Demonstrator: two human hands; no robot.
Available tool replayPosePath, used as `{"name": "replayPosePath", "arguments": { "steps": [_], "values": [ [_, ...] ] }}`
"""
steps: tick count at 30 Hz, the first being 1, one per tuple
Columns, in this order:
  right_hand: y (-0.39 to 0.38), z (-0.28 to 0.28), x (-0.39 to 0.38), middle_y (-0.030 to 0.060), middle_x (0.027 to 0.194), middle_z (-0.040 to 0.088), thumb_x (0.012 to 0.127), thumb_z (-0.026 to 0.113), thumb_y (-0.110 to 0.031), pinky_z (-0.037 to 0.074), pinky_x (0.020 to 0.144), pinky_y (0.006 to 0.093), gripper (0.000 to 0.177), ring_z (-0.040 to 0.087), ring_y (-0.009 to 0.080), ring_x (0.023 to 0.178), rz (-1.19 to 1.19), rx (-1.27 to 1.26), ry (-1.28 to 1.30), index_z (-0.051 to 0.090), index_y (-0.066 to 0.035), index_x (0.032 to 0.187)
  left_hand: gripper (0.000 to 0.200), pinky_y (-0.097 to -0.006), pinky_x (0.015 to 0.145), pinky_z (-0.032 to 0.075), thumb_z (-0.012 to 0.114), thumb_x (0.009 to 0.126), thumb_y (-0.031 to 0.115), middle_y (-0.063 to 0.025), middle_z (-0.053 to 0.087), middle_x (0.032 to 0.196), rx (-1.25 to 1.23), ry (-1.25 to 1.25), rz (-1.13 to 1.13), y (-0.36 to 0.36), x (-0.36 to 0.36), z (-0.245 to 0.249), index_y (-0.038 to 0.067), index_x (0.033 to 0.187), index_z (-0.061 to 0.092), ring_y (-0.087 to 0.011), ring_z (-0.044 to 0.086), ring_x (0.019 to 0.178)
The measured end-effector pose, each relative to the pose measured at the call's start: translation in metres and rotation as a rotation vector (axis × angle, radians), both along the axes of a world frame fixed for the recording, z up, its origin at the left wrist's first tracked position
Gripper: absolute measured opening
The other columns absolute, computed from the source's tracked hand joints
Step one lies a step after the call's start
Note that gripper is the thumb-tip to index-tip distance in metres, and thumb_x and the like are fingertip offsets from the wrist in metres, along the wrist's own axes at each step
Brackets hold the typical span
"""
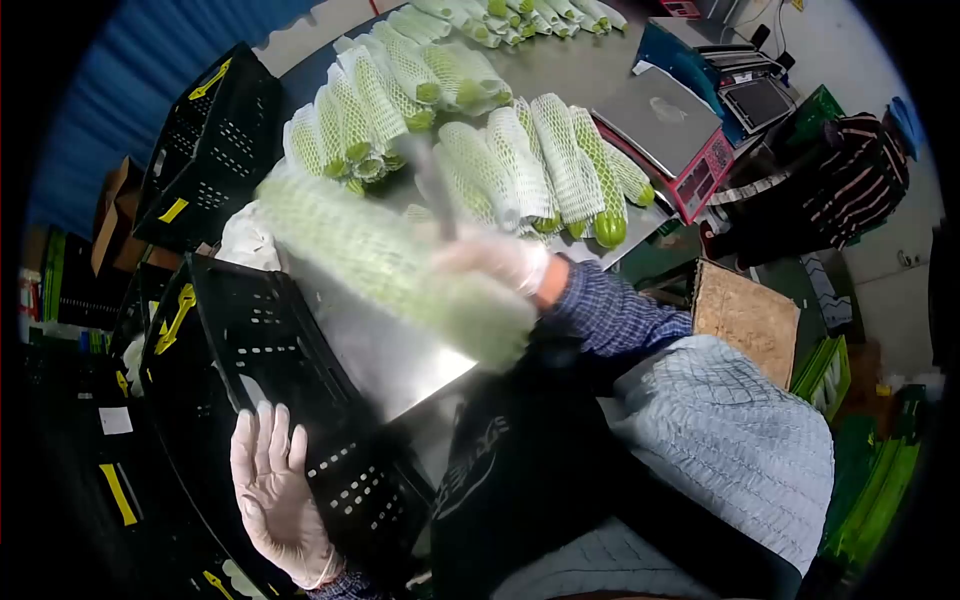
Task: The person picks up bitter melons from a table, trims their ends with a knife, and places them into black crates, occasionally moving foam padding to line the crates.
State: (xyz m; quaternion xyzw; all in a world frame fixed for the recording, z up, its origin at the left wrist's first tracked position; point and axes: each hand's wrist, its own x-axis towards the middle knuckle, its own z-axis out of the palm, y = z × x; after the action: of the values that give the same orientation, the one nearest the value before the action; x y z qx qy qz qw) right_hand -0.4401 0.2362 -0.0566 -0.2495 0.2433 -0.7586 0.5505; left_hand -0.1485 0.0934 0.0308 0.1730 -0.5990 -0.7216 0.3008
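My left hand, in a whitish glove, is held palm up with its fingers stretched out and nothing in it, beside the black crate. My right hand, also gloved, is closed round a large pale green vegetable in white foam netting, which is blurred by motion above the metal table. A dark, blurred strip rises by that hand; I cannot make out what it is. Behind it lie rows of netted green vegetables.
At the back left stands another black crate. A scale with a pink edge sits at the right end of the table, near a cardboard box. Farther right, a person in a striped top bends over.
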Motion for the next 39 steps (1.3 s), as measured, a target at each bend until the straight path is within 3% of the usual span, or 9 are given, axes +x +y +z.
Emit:
{"name": "replayPosePath", "arguments": {
  "steps": [3,6,8,12,23,26,33,34,39],
  "values": [
    [0.074,-0.011,-0.051,0.0155,0.119,0.062,0.086,0.069,-0.011,0.054,0.093,0.0342,0.057,0.065,0.0209,0.104,-0.13,0.145,-0.161,0.043,0.001,0.135,0.064,-0.0437,0.113,0.036,0.046,0.101,0.036,-0.0285,0.043,0.143,0.021,-0.022,-0.098,-0.016,0.015,-0.005,-0.009,0.144,0.033,-0.0355,0.043,0.135],
    [0.129,-0.005,-0.09,0.0132,0.12,0.062,0.084,0.074,-0.015,0.052,0.092,0.0359,0.065,0.061,0.0196,0.109,-0.642,0.332,0.2,0.042,0.001,0.138,0.061,-0.0426,0.103,0.046,0.056,0.094,0.025,-0.0309,0.054,0.128,0.125,-0.14,0.189,0.007,-0.001,0.019,-0.015,0.136,0.039,-0.0368,0.059,0.113],
    [0.176,-0.029,-0.147,0.0131,0.115,0.064,0.085,0.073,-0.024,0.052,0.09,0.0334,0.053,0.061,0.0205,0.108,-0.842,0.6,0.565,0.053,0.002,0.127,0.073,-0.0423,0.103,0.045,0.068,0.089,0.029,-0.0286,0.053,0.129,-0.257,-0.192,0.085,0.003,0.003,0.009,-0.013,0.139,0.036,-0.0347,0.057,0.115],
    [0.243,-0.032,-0.232,0.0144,0.107,0.067,0.081,0.077,-0.03,0.056,0.071,0.0304,0.064,0.069,0.0201,0.086,-0.914,0.997,0.718,0.052,0.008,0.126,0.068,-0.0417,0.104,0.044,0.058,0.093,0.034,-0.027,0.052,0.132,-0.148,-0.243,0.092,-0.019,0.01,0.0,-0.011,0.139,0.038,-0.0343,0.055,0.12],
    [0.295,-0.047,-0.308,0.0182,0.113,0.069,0.076,0.067,-0.064,0.05,0.09,0.0343,0.078,0.067,0.0279,0.103,-0.673,1.917,1.505,0.061,-0.004,0.126,0.039,-0.0447,0.095,0.051,0.046,0.098,0.019,-0.0214,0.064,0.109,-0.048,-0.361,0.28,-0.021,-0.017,0.009,-0.007,0.127,0.052,-0.0333,0.063,0.102],
    [0.297,-0.037,-0.312,0.0182,0.113,0.069,0.076,0.063,-0.071,0.051,0.089,0.0377,0.087,0.067,0.0306,0.105,-0.764,1.942,1.619,0.057,-0.005,0.132,0.047,-0.0495,0.1,0.047,0.049,0.097,0.023,-0.0289,0.058,0.119,-0.151,-0.418,0.225,-0.033,0.001,0.01,-0.009,0.132,0.046,-0.0389,0.059,0.11],
    [0.213,-0.002,-0.216,0.0135,0.097,0.072,0.088,0.064,-0.035,0.055,0.077,0.0354,0.041,0.07,0.0302,0.088,-1.123,1.324,1.924,0.064,-0.011,0.122,0.04,-0.044,0.096,0.052,0.056,0.096,0.019,-0.0271,0.062,0.117,-0.651,-0.634,0.495,-0.067,0.041,0.019,-0.008,0.126,0.056,-0.0358,0.063,0.106],
    [0.186,-0.014,-0.177,0.0141,0.095,0.071,0.086,0.066,-0.031,0.055,0.074,0.0348,0.04,0.071,0.0293,0.084,-1.092,0.913,2.106,0.064,-0.01,0.12,0.036,-0.0419,0.094,0.053,0.057,0.095,0.017,-0.0245,0.064,0.114,-0.51,-0.681,0.605,-0.092,0.06,0.007,-0.006,0.122,0.06,-0.033,0.065,0.105],
    [0.126,-0.024,-0.065,0.0125,0.075,0.069,0.083,0.066,-0.038,0.053,0.061,0.0391,0.037,0.068,0.0312,0.066,-0.519,0.8,1.723,0.068,-0.01,0.106,0.045,-0.0436,0.096,0.048,0.067,0.09,0.025,-0.0219,0.064,0.117,-0.47,-1.057,0.596,-0.162,0.14,-0.054,-0.007,0.121,0.059,-0.0292,0.061,0.105]
  ]
}}
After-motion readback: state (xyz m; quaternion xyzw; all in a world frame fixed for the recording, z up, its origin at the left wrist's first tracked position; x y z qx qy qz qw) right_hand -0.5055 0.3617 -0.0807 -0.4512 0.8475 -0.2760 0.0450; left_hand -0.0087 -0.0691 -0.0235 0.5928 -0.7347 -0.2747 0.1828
